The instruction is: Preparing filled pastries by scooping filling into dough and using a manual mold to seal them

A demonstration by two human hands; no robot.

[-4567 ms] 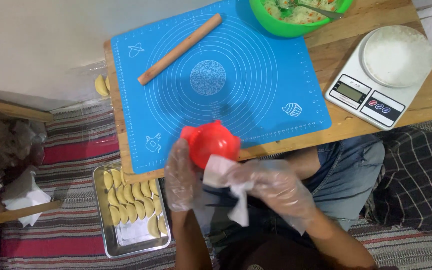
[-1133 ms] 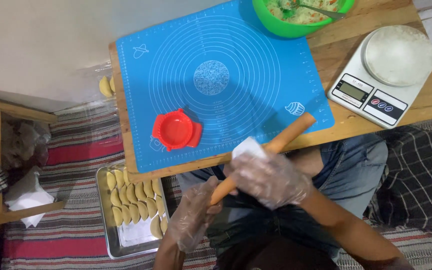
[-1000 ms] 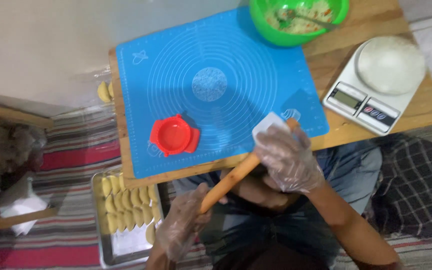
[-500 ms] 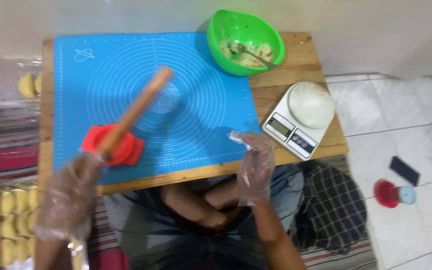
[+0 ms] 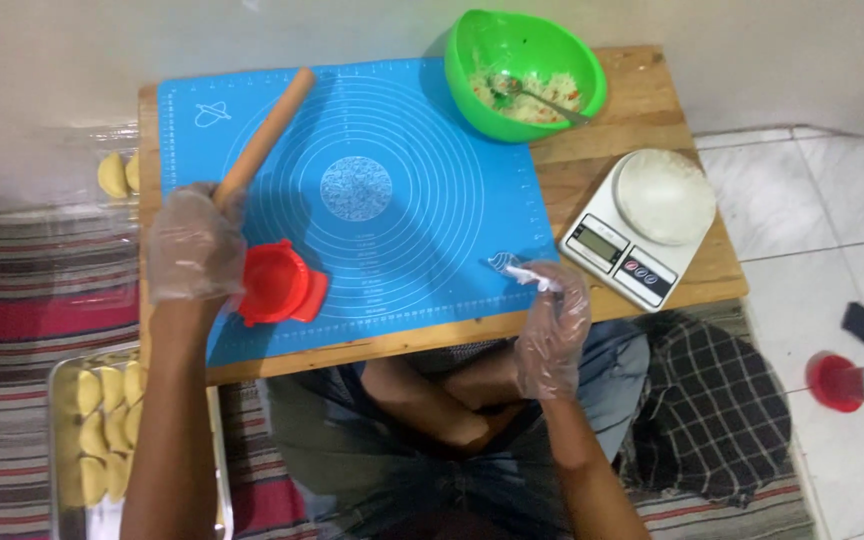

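My left hand (image 5: 192, 245), in a clear plastic glove, grips the near end of a wooden rolling pin (image 5: 270, 130) that lies slanted across the left part of the blue silicone mat (image 5: 402, 200). A red round dumpling press (image 5: 277, 285) sits on the mat right beside that hand. My gloved right hand (image 5: 552, 325) hovers at the table's front edge and pinches a crumpled white tissue (image 5: 522, 272) near the mat's lower right corner.
A green bowl (image 5: 522, 70) of filling with a spoon stands at the back. A white kitchen scale (image 5: 642, 225) holds a round of dough on the right. A metal tray (image 5: 82, 430) of folded dumplings lies on the striped rug at the left. A red cup (image 5: 842, 380) stands on the tiled floor.
The left hand has carried the rolling pin down onto the mat's left side. The right hand stays at the front edge with the tissue. The view has shifted right.
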